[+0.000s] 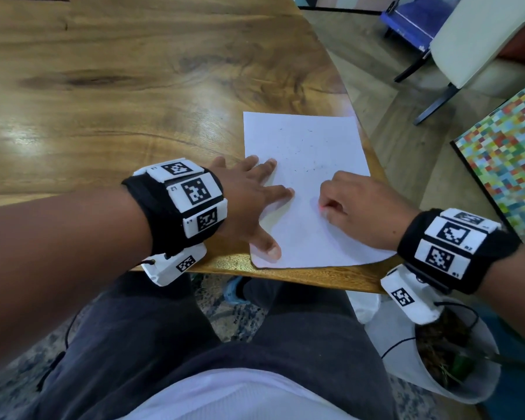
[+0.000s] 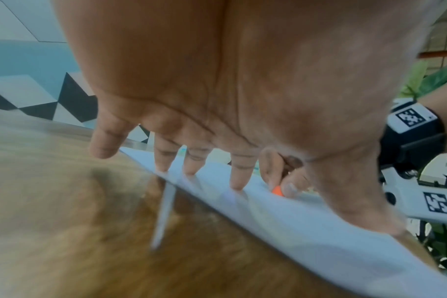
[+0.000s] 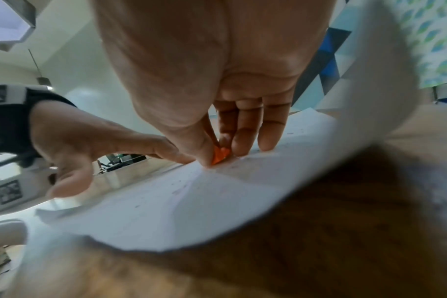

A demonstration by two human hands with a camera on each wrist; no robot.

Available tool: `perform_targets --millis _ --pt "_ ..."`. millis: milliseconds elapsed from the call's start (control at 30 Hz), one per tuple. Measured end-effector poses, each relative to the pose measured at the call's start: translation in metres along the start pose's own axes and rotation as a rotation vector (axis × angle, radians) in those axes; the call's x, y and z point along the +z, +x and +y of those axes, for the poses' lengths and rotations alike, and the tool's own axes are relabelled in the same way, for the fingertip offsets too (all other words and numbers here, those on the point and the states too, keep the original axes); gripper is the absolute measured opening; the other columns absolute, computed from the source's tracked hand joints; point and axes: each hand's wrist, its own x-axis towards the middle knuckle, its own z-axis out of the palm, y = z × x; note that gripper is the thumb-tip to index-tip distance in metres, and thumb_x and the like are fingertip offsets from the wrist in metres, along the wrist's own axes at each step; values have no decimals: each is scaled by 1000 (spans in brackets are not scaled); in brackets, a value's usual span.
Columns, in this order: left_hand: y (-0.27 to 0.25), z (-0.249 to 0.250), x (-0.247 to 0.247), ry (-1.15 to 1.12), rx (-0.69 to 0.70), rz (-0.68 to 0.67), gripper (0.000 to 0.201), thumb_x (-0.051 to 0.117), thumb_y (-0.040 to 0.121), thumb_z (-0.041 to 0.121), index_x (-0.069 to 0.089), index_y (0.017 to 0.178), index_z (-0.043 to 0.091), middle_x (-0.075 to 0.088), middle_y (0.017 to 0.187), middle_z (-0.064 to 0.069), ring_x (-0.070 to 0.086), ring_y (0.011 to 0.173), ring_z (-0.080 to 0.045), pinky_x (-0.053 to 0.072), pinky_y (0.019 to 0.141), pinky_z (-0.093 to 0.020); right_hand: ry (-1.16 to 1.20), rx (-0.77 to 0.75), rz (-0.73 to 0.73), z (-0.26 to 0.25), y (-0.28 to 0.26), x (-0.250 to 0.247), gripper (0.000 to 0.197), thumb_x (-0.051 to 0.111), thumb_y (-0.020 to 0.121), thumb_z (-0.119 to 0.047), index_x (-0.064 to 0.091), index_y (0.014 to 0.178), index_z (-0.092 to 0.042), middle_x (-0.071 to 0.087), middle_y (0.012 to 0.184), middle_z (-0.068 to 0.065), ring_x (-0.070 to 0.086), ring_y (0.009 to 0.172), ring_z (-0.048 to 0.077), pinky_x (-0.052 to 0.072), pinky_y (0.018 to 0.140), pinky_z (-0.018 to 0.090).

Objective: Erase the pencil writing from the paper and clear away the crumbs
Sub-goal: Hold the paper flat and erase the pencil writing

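Here we are in the rubbing step: our right hand (image 1: 358,207) pinches a small orange eraser (image 3: 219,155) between thumb and fingertips and presses it on the near middle of the paper (image 1: 303,140). Our left hand (image 1: 249,201) lies spread flat, fingers straight, pressing down the sheet's left edge so it does not slide. The paper sits at the near right corner of the wooden table (image 1: 119,86), its near edge close to the table's lip. Dark crumbs (image 1: 311,169) speckle the far half of the sheet — no clear writing shows there, and we cannot tell whether faint marks remain under the right hand. Next, we judge, the eraser needs short strokes under steady pressure, the left hand holding firm — then a sweep of the crumbs off the sheet.
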Motion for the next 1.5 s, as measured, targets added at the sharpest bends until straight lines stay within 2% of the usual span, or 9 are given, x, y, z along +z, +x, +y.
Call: perform_targets --millis 100,200,333,500,600,800,1133,1367,1500 --pt "-3 5 -7 32 17 50 95 49 68 95 29 148 48 25 160 -6 23 149 -31 21 116 -66 -29 -30 -15 -8 -8 2 10 48 93 -29 55 86 -29 50 87 -8 54 80 15 40 64 26" --pt "1 7 -7 69 24 101 92 60 68 89 31 143 44 34 147 -5 33 140 -28 28 112 -60 -71 -139 -46 -19 -15 4 13 44 94 -32 55 87 -28 49 89 -8 50 82 15 39 63 26" --pt "6 8 -4 99 -1 86 116 69 65 84 13 156 40 26 152 -8 31 142 -29 32 112 -56 -84 -141 -70 -20 -10 4 14 40 94 -34 51 87 -28 48 89 -8 49 81 15 46 66 34" --pt "8 10 -8 46 -51 18 131 74 64 80 -4 161 39 -15 169 -7 3 155 -33 22 118 -65 -42 94 21 8 19 -9 9 46 91 -24 52 83 -25 52 90 -5 55 79 20 51 71 42" --pt "10 8 -5 11 -57 5 132 74 64 80 -6 161 40 -16 170 -3 -3 155 -32 24 116 -67 -59 68 14 1 19 -6 11 44 91 -23 49 82 -23 50 88 -4 53 76 20 51 69 42" --pt "13 8 -3 11 -55 -17 132 73 67 79 -10 160 40 -21 169 -3 -9 156 -31 21 116 -69 -61 -210 -89 -27 -8 2 15 36 92 -34 43 82 -25 46 86 -5 44 74 16 43 63 35" --pt "15 5 0 28 -44 -5 132 70 64 83 -9 160 40 -18 169 -3 -5 155 -32 27 113 -70 -64 155 39 24 58 -16 11 47 91 -22 53 82 -23 52 91 0 53 82 24 51 77 45" --pt "18 5 2 38 -45 -1 132 70 65 83 -10 160 39 -20 169 -4 -7 155 -33 24 114 -72 -11 -126 -46 -13 25 -4 15 46 94 -25 44 80 -27 46 86 -5 50 77 19 39 66 32" --pt "17 4 2 34 -34 7 132 70 64 83 -10 160 40 -19 169 -5 -6 155 -33 25 113 -71 -65 15 -7 12 50 -13 12 46 92 -24 49 81 -25 49 89 -4 53 82 21 46 71 36"
